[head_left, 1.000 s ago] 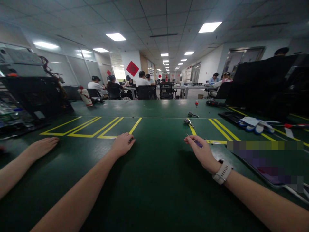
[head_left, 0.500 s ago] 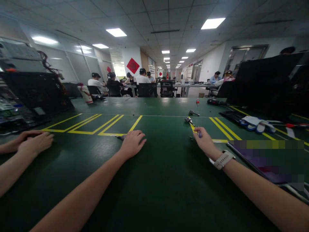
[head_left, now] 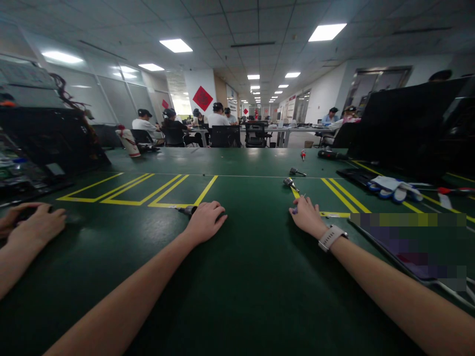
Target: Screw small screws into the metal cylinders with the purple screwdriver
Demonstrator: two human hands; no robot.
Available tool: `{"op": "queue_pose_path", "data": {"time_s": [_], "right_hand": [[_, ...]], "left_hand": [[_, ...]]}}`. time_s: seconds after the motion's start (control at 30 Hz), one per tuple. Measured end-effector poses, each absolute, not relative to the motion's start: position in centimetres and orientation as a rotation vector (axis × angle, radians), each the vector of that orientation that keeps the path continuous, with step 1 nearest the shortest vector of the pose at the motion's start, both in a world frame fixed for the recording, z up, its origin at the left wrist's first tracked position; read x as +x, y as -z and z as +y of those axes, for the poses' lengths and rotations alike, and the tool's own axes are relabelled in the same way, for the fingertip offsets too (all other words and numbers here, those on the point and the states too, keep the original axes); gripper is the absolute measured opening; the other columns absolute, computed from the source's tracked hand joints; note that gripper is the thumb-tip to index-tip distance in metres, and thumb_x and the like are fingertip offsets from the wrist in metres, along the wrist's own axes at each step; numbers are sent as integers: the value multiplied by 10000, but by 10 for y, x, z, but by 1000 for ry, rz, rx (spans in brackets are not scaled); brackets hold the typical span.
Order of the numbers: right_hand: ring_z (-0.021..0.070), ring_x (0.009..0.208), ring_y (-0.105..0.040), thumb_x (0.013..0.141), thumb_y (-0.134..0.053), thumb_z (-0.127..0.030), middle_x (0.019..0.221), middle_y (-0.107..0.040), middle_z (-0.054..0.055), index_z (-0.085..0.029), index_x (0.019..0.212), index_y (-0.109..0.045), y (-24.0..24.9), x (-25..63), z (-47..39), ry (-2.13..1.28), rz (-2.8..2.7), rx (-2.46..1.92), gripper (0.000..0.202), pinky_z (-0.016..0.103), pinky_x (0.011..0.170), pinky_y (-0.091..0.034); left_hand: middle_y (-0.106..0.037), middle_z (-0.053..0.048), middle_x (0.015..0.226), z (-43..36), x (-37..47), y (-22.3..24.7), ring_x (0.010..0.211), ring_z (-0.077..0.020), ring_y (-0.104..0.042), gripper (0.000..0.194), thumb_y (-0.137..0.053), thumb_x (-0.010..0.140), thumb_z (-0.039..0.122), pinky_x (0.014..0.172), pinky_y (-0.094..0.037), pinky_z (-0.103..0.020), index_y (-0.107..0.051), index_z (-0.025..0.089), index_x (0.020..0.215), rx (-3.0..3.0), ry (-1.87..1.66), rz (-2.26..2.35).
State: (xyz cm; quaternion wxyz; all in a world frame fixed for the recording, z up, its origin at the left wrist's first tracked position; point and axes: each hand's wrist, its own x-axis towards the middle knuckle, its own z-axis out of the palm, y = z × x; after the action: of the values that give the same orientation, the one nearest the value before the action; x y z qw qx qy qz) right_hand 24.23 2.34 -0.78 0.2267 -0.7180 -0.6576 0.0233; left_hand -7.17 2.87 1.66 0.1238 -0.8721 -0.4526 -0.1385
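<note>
My left hand (head_left: 206, 220) lies palm down on the green mat (head_left: 237, 277), its fingers curled over a small dark tool (head_left: 185, 209) whose metal tip sticks out to the left. My right hand (head_left: 306, 215), with a white watch on the wrist, rests on the mat near a yellow line. It pinches a thin blue screwdriver (head_left: 294, 210), mostly hidden by the fingers. Beyond the right hand lie two small metal-tipped tools (head_left: 290, 184) (head_left: 297, 172).
Another person's hands (head_left: 31, 225) rest on the mat at far left, over a dark object. A black open case (head_left: 52, 138) stands at left, a black screen (head_left: 404, 128) at right, with white-blue gloves (head_left: 393, 190) before it. Several people sit at tables behind.
My right hand reached out toward the yellow line with the blue screwdriver, then drew back and settled lower on the mat. My left hand slid slightly right. The other person's hands drew together.
</note>
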Motion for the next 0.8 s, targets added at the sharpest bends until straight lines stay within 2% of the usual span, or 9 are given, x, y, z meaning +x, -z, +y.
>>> {"op": "queue_pose_path", "data": {"time_s": [0.13, 0.2, 0.37, 0.5, 0.53, 0.6, 0.7, 0.8], "right_hand": [[329, 1209, -400, 840, -456, -321, 1199, -501, 202, -87, 1108, -460, 10, 240, 31, -52, -1822, -2039, 356, 493, 987, -288], [334, 1250, -352, 842, -458, -341, 1264, -454, 218, -67, 1148, -440, 10, 236, 38, -36, -1832, -2055, 411, 471, 1010, -263], [365, 1337, -192, 864, -437, -335, 1418, -265, 272, -9, 1216, -404, 7, 230, 60, -9, -1845, -2104, 481, 500, 1056, -142], [353, 1351, -164, 883, -437, -326, 1428, -253, 278, 12, 1253, -384, 3, 232, 76, 36, -1830, -2139, 504, 501, 1067, -118], [349, 1344, -187, 885, -445, -330, 1420, -275, 272, 7, 1249, -395, 2, 233, 80, 51, -1819, -2150, 498, 501, 1065, -141], [324, 1282, -325, 883, -477, -339, 1374, -371, 215, -56, 1235, -438, 0, 236, 88, 78, -1784, -2181, 453, 507, 1024, -259], [234, 1046, -545, 872, -525, -322, 1213, -523, 103, -151, 1178, -504, -3, 242, 97, 86, -1726, -2235, 351, 450, 860, -459], [204, 959, -582, 871, -533, -304, 1148, -555, 88, -151, 1153, -519, -5, 247, 101, 30, -1709, -2273, 321, 405, 796, -498]], "left_hand": [[-589, -84, 979, 29, -71, -17, 890, -217, -559, 279, -408, 882, 341, 831, -413, -383, -607, 160, 959, -2551, 392, -1342], [-589, -87, 975, 29, -71, -17, 883, -218, -561, 279, -410, 880, 338, 827, -412, -386, -610, 157, 951, -2553, 393, -1339], [-588, -87, 965, 29, -71, -17, 878, -216, -561, 273, -410, 881, 328, 821, -412, -382, -615, 157, 937, -2560, 389, -1332], [-589, -90, 959, 30, -72, -16, 888, -220, -562, 267, -413, 879, 319, 813, -417, -382, -619, 154, 924, -2570, 388, -1323], [-589, -90, 958, 30, -72, -16, 888, -220, -563, 265, -415, 878, 318, 813, -418, -382, -619, 156, 922, -2571, 391, -1324], [-589, -89, 957, 30, -72, -16, 889, -219, -565, 262, -416, 877, 318, 814, -420, -381, -619, 158, 921, -2573, 397, -1327], [-589, -89, 958, 30, -73, -15, 887, -216, -565, 260, -418, 875, 317, 813, -425, -380, -619, 158, 925, -2581, 398, -1335], [-590, -90, 958, 30, -73, -15, 888, -214, -565, 254, -423, 872, 309, 811, -429, -376, -620, 157, 923, -2596, 401, -1347]]}}
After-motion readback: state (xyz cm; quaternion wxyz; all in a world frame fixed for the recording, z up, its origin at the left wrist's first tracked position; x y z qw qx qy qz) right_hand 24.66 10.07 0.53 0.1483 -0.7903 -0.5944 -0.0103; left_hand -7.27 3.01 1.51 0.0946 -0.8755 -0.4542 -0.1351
